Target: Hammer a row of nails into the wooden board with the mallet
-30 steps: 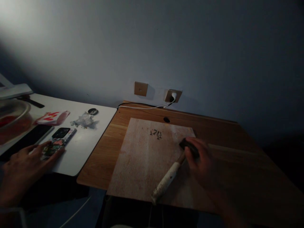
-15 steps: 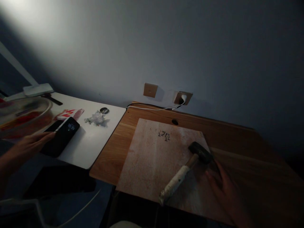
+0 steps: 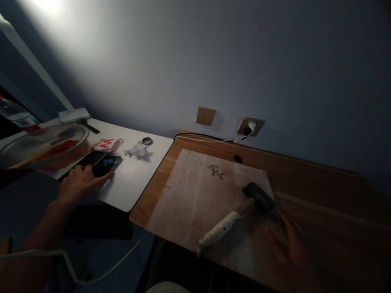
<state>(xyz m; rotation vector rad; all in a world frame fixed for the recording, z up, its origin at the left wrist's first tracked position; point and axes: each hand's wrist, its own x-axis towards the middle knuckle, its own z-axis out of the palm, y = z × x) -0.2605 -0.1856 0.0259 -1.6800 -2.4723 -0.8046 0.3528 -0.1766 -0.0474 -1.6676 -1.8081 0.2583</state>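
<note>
My left hand (image 3: pixel 81 181) is on a black phone (image 3: pixel 100 166) with a lit clock, low over the white table. Its thumb lies along the phone's near right edge and its fingers bend over the left part. My right hand (image 3: pixel 288 248), dim and partly lost in shadow, is at the board's right side. Its fingers are stretched out and apart, near the hammer's head. The hammer (image 3: pixel 224 226) lies slantwise on the wooden board (image 3: pixel 180 199), its black head to the upper right, its pale-wrapped handle to the lower left. Several metal screws or nails (image 3: pixel 216 171) lie loosely towards the board's back.
On the white table (image 3: pixel 122 193) are a clear basin (image 3: pixel 45 142), a red-and-white packet (image 3: pixel 107 144), crumpled plastic (image 3: pixel 139 150) and a dark tape roll (image 3: pixel 147 141). A wall socket (image 3: pixel 251 127) holds a plug with cords. A white cable (image 3: pixel 104 276) hangs at lower left.
My left hand has moved the phone from a tilted hold down to near the tabletop, and my palm has turned over it. My view has shifted left. The hammer rests where it was.
</note>
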